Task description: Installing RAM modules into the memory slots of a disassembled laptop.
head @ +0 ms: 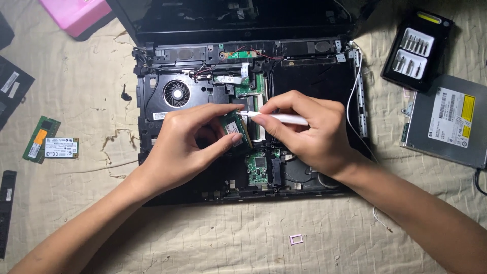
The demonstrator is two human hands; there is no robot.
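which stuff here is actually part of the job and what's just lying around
In use: left hand pinching the green memory module; right hand holding the white tool; opened laptop.

Lying about: bit case, optical drive, loose cards, pink box.

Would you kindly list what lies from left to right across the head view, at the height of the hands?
Green memory module → small wireless card → left hand → right hand holding a white tool → silver optical drive.
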